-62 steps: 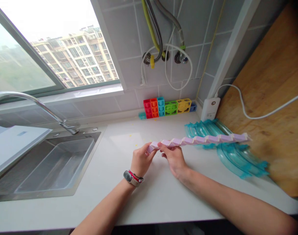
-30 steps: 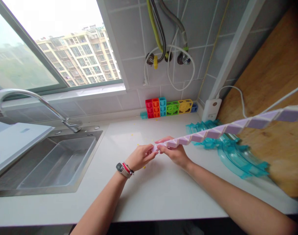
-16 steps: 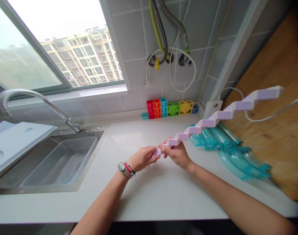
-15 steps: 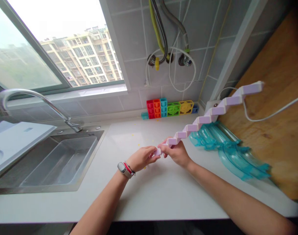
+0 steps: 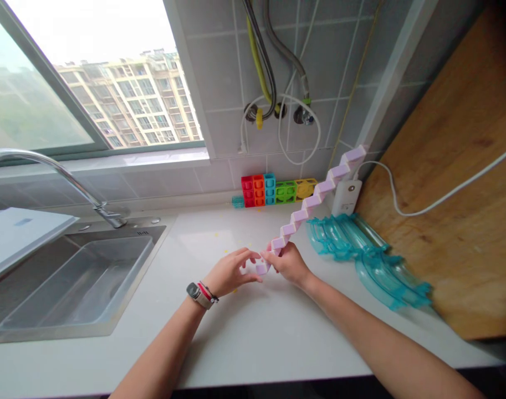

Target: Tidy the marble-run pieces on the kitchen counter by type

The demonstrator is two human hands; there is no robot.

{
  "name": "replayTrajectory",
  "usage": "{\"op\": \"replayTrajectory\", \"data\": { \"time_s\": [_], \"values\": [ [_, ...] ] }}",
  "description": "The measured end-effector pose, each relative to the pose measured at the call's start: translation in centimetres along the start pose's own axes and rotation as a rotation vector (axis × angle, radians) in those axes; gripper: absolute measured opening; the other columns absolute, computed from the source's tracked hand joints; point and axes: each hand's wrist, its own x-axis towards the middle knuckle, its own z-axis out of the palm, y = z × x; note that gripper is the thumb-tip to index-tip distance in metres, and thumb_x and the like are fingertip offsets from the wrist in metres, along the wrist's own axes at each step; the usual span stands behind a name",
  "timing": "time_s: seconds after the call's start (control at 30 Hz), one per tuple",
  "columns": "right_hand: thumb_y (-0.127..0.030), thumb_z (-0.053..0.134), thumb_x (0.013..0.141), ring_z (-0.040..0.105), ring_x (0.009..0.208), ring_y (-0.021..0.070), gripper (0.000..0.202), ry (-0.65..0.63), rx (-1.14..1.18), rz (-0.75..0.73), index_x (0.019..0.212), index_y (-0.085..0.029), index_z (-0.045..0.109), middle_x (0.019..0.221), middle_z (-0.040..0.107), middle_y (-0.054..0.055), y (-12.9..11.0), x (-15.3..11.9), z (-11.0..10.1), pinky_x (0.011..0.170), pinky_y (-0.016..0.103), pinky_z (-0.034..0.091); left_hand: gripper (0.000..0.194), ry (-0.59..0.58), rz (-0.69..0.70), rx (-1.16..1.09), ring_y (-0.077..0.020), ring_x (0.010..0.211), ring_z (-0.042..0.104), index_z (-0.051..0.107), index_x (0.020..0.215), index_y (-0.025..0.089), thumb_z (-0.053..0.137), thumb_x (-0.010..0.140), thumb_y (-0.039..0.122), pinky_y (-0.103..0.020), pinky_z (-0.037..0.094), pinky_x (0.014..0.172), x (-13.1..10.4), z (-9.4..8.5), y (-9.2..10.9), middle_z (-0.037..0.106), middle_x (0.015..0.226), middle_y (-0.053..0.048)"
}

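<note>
A lavender and white snake puzzle (image 5: 301, 215) stretches in a zigzag from low centre up to the right, its far end in the air near the wall corner. My right hand (image 5: 291, 265) grips it near the lower end, thumb on top. Just left of that end, my left hand (image 5: 231, 271) has thumb and fingers parted around the last wedge; whether a fingertip touches it I cannot tell. A watch (image 5: 198, 295) and red band circle my left wrist.
Coloured toy blocks (image 5: 264, 191) stand against the tiled wall. Teal transparent track pieces (image 5: 361, 244) lie at right, beside a white power bank (image 5: 346, 197) with a cable and a wooden board (image 5: 456, 221). A sink (image 5: 123, 299) holding a clear bin is at left.
The puzzle's far end has swung left and now points up more steeply. My left fingers have parted from their pinch on the lower end. The camera view has shifted slightly.
</note>
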Motion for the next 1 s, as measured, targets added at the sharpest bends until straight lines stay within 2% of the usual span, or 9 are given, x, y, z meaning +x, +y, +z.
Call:
{"op": "replayTrajectory", "data": {
  "time_s": [0.1,0.23,0.4,0.53,0.63,0.73,0.8,0.9,1.0],
  "values": [
    [-0.032,0.071,0.078,0.060,0.056,0.0142,0.018,-0.010,-0.051,-0.033,0.079,-0.021,0.057,0.062,0.061,-0.004,0.0,-0.3,0.0,0.054,0.025,0.048,0.052,0.139,-0.081,-0.165,-0.0190,0.087,0.061,0.059,0.131,0.023,0.059,0.094,0.058,-0.030,0.052,0.075,0.0,-0.4,-0.4,0.069,0.111,-0.009],
    [-0.030,0.068,0.080,0.066,0.060,0.0164,0.018,-0.108,-0.015,0.014,0.088,-0.020,0.056,0.069,0.065,-0.001,0.2,-0.8,0.5,0.058,0.028,0.053,0.057,0.381,-0.233,-0.456,-0.0210,0.090,0.064,0.059,0.131,0.018,0.036,0.102,0.061,-0.034,0.054,0.077,0.1,-0.7,-1.3,0.070,0.111,-0.013],
    [-0.043,0.074,0.081,0.061,0.043,0.0146,0.044,-0.229,0.084,0.146,0.112,-0.021,0.051,0.068,0.065,-0.004,0.7,-1.2,1.4,0.043,0.027,0.051,0.073,0.435,-0.384,-0.860,-0.0267,0.096,0.069,0.057,0.133,0.012,0.039,0.095,0.072,-0.038,0.058,0.075,0.6,-1.1,-2.1,0.068,0.123,-0.021],
    [-0.044,0.078,0.078,0.058,0.044,0.0126,0.044,-0.268,0.056,0.186,0.109,-0.021,0.055,0.070,0.068,-0.003,0.9,-1.5,1.8,0.043,0.024,0.050,0.070,0.433,-0.458,-1.005,-0.0254,0.091,0.072,0.058,0.131,0.015,0.054,0.090,0.070,-0.036,0.059,0.071,0.7,-1.1,-1.6,0.066,0.125,-0.020],
    [-0.043,0.075,0.082,0.058,0.052,0.0125,0.048,-0.318,0.036,0.163,0.121,-0.021,0.059,0.077,0.069,-0.001,0.4,-1.6,1.9,0.049,0.025,0.052,0.064,0.432,-0.479,-1.026,-0.0217,0.086,0.073,0.055,0.132,0.019,0.067,0.087,0.062,-0.033,0.060,0.069,0.8,-0.7,-0.9,0.067,0.119,-0.015],
    [-0.043,0.074,0.083,0.063,0.068,0.0151,0.051,-0.390,0.011,0.065,0.128,-0.021,0.064,0.090,0.072,0.002,-0.3,-1.8,2.0,0.058,0.025,0.053,0.064,0.445,-0.495,-1.009,-0.0168,0.078,0.072,0.051,0.134,0.021,0.073,0.084,0.055,-0.032,0.061,0.069,1.0,0.1,-0.6,0.069,0.112,-0.011],
    [-0.045,0.075,0.082,0.065,0.072,0.0162,0.056,-0.412,-0.031,0.054,0.131,-0.022,0.064,0.100,0.073,0.004,-0.5,-1.8,1.9,0.056,0.023,0.051,0.064,0.468,-0.525,-0.959,-0.0145,0.072,0.069,0.050,0.132,0.020,0.076,0.082,0.051,-0.030,0.060,0.065,1.1,0.7,-0.9,0.071,0.107,-0.010],
    [-0.052,0.073,0.082,0.066,0.065,0.0150,0.063,-0.352,-0.067,0.145,0.136,-0.022,0.062,0.115,0.072,0.009,-0.2,-1.8,1.8,0.044,0.023,0.048,0.057,0.543,-0.605,-0.802,-0.0132,0.061,0.064,0.052,0.129,0.018,0.072,0.084,0.047,-0.025,0.053,0.052,1.1,0.7,-2.0,0.074,0.097,-0.009],
    [-0.055,0.070,0.084,0.066,0.061,0.0148,0.057,-0.229,-0.108,0.176,0.128,-0.019,0.068,0.116,0.073,0.012,0.5,-1.6,1.4,0.042,0.023,0.049,0.047,0.621,-0.683,-0.564,-0.0158,0.061,0.065,0.060,0.122,0.015,0.066,0.086,0.044,-0.026,0.051,0.052,0.7,-1.0,-3.7,0.076,0.093,-0.010]
  ]
}}
